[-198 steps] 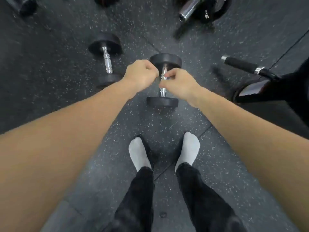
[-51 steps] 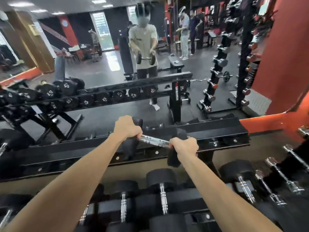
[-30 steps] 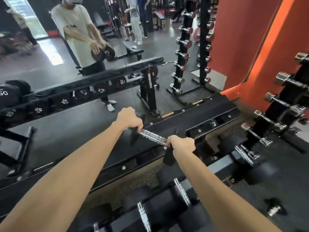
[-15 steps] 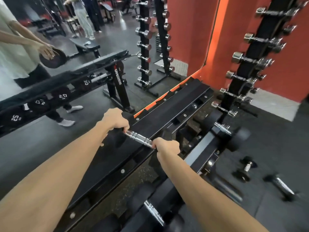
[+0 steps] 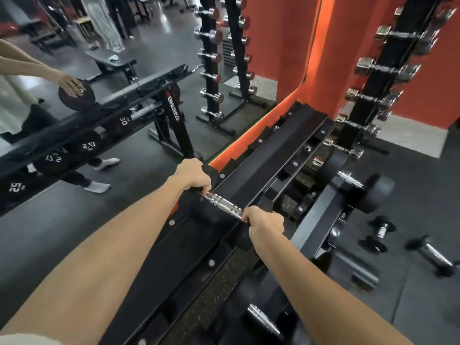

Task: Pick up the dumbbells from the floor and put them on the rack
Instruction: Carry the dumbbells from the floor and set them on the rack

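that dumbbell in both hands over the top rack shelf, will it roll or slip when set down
The dumbbell is probably heavy for its size: both the left hand and right hand carry it. Its round black ends could roll on the flat rack shelf. The ridged chrome handle likely grips well, so slipping seems unlikely.

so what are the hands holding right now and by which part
One dumbbell, over the rack's top tier: left hand and right hand each grip an end of its chrome handle, beside the heads.
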